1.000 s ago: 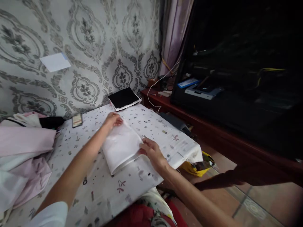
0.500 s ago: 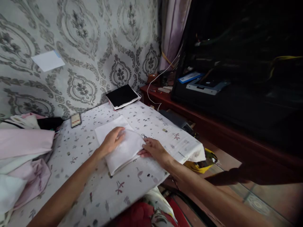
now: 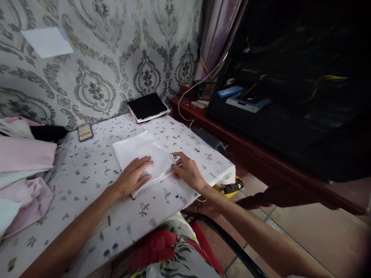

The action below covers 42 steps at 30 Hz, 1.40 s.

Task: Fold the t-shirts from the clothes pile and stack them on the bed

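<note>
A folded white cloth (image 3: 145,148) lies flat on the table, which has a white cover printed with small figures (image 3: 95,162). My left hand (image 3: 134,175) rests on the near left part of the cloth, palm down with its fingers spread. At the cloth's right corner, my right hand (image 3: 187,170) has its thumb and fingers pinched together on the edge. The undersides of the right fingers are partly hidden.
Pink and white clothes (image 3: 26,162) are heaped at the left. A black flat item (image 3: 149,106) lies at the table's back. A blurred card (image 3: 85,132) is near the wall. A dark red cabinet (image 3: 246,150) stands at the right.
My left hand has slid toward the near edge of the cloth and now lies flatter. My right hand has closed on the right corner. The view has shifted a little.
</note>
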Each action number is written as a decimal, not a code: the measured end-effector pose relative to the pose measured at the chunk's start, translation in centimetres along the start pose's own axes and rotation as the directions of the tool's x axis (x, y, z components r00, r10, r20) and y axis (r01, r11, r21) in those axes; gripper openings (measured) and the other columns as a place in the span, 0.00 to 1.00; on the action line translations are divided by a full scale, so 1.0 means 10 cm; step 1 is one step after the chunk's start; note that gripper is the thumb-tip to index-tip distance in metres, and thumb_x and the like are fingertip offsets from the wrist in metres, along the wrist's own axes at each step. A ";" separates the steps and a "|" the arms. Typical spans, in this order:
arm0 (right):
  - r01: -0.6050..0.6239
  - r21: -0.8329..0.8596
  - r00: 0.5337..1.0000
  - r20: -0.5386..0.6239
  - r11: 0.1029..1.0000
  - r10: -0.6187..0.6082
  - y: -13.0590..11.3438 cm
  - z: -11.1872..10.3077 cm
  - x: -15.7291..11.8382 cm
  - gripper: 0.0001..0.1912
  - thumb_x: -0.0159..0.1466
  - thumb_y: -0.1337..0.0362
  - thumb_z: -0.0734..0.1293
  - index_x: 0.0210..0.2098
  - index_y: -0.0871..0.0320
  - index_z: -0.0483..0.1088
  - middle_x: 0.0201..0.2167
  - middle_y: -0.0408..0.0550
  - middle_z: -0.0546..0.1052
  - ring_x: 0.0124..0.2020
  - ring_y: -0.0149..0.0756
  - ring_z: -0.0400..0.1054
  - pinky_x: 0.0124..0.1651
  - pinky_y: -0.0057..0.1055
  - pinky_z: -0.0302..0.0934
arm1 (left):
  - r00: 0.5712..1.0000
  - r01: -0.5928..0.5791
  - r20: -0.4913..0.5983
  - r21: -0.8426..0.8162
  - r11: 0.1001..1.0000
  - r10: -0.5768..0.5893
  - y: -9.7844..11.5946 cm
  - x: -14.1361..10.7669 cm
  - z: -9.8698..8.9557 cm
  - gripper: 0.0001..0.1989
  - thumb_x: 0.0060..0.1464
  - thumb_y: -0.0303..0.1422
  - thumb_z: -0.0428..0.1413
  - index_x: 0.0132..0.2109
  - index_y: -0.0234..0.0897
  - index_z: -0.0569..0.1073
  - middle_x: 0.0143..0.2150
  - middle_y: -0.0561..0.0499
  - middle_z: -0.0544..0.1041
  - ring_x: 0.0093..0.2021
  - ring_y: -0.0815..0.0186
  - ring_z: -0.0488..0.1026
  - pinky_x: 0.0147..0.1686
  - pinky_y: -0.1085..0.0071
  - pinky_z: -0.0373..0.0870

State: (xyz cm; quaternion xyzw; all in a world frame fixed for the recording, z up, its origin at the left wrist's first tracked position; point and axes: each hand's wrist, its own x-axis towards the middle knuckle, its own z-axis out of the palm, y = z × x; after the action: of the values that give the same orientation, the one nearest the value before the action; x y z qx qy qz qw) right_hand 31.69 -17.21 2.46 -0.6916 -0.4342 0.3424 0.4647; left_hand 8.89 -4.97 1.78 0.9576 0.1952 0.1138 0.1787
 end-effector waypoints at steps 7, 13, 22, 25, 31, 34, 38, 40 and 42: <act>0.136 -0.501 0.984 -0.034 0.854 -0.177 0.04 -0.03 -0.03 0.17 0.61 0.68 0.59 0.45 0.56 0.76 0.23 0.42 0.74 0.26 0.34 0.67 0.33 0.28 0.56 | 0.995 -0.063 0.076 0.038 0.997 0.060 -0.07 -0.11 -0.02 0.21 0.69 0.43 0.47 0.64 0.50 0.70 0.73 0.49 0.58 0.72 0.55 0.54 0.71 0.51 0.47; 0.098 -0.610 0.990 -0.018 0.786 -0.138 -0.02 -0.12 -0.03 0.18 0.59 0.68 0.60 0.45 0.54 0.77 0.25 0.43 0.76 0.27 0.36 0.67 0.32 0.29 0.54 | 0.989 -0.079 0.129 0.032 0.996 0.075 -0.07 -0.15 -0.10 0.21 0.70 0.41 0.46 0.66 0.54 0.68 0.75 0.51 0.53 0.74 0.55 0.49 0.72 0.50 0.44; 0.619 -0.555 0.774 0.310 0.555 -0.553 -0.20 0.27 0.25 0.19 0.68 0.68 0.58 0.54 0.63 0.72 0.59 0.60 0.73 0.60 0.43 0.67 0.61 0.41 0.63 | 0.931 -0.174 0.263 -0.286 0.942 0.252 0.25 -0.01 -0.17 0.19 0.67 0.44 0.48 0.59 0.46 0.75 0.68 0.46 0.68 0.68 0.54 0.63 0.70 0.53 0.50; 0.621 -0.668 0.750 0.354 0.411 -0.559 0.00 0.43 0.30 0.21 0.69 0.69 0.58 0.59 0.68 0.68 0.63 0.65 0.69 0.66 0.47 0.61 0.66 0.45 0.59 | 0.974 -0.053 0.175 -0.450 0.892 0.146 0.11 0.16 -0.26 0.20 0.69 0.42 0.45 0.54 0.42 0.77 0.56 0.46 0.79 0.55 0.58 0.75 0.57 0.64 0.69; 0.593 -0.759 0.710 0.335 0.268 -0.620 0.27 0.49 0.24 0.24 0.72 0.64 0.57 0.65 0.66 0.64 0.65 0.62 0.67 0.68 0.49 0.59 0.68 0.50 0.57 | 0.995 -0.051 -0.088 -0.093 0.994 0.043 -0.59 0.81 -0.14 0.13 0.63 0.32 0.52 0.53 0.43 0.74 0.57 0.46 0.75 0.59 0.56 0.69 0.62 0.57 0.61; 0.579 -0.774 0.706 0.319 0.257 -0.632 0.29 0.50 0.22 0.24 0.72 0.63 0.58 0.65 0.65 0.64 0.65 0.61 0.67 0.68 0.49 0.60 0.68 0.49 0.57 | 0.966 0.173 -0.186 -0.051 0.984 -0.180 -0.90 1.15 -0.14 0.15 0.60 0.29 0.52 0.53 0.40 0.73 0.56 0.45 0.75 0.58 0.57 0.69 0.60 0.59 0.63; 0.580 -0.775 0.696 0.310 0.252 -0.648 0.30 0.51 0.22 0.24 0.72 0.63 0.59 0.65 0.64 0.64 0.66 0.61 0.66 0.68 0.49 0.59 0.69 0.48 0.56 | 0.887 0.387 -0.239 -0.078 0.919 -0.394 -1.17 1.50 -0.20 0.12 0.61 0.32 0.50 0.47 0.35 0.75 0.45 0.44 0.79 0.47 0.56 0.74 0.50 0.61 0.69; 0.586 -0.771 0.691 0.315 0.249 -0.650 0.29 0.50 0.21 0.25 0.72 0.62 0.59 0.66 0.63 0.63 0.67 0.61 0.66 0.69 0.49 0.58 0.69 0.48 0.55 | 0.876 0.424 -0.216 -0.085 0.902 -0.432 -1.25 1.63 -0.20 0.10 0.60 0.35 0.53 0.42 0.37 0.77 0.37 0.48 0.79 0.39 0.59 0.75 0.43 0.64 0.69; 0.593 -0.762 0.693 0.320 0.258 -0.646 0.28 0.49 0.20 0.25 0.72 0.62 0.59 0.67 0.61 0.62 0.67 0.60 0.65 0.69 0.48 0.57 0.69 0.48 0.54 | 0.869 0.444 -0.202 -0.083 0.892 -0.451 -1.30 1.74 -0.17 0.09 0.58 0.37 0.55 0.39 0.38 0.77 0.34 0.51 0.79 0.35 0.60 0.74 0.39 0.66 0.68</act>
State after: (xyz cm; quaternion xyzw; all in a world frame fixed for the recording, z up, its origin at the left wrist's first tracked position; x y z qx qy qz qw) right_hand 28.95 -14.17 -1.95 -0.6051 -0.7613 -0.1326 0.1916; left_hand 19.70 13.92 0.91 0.8651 0.4277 0.1758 0.1943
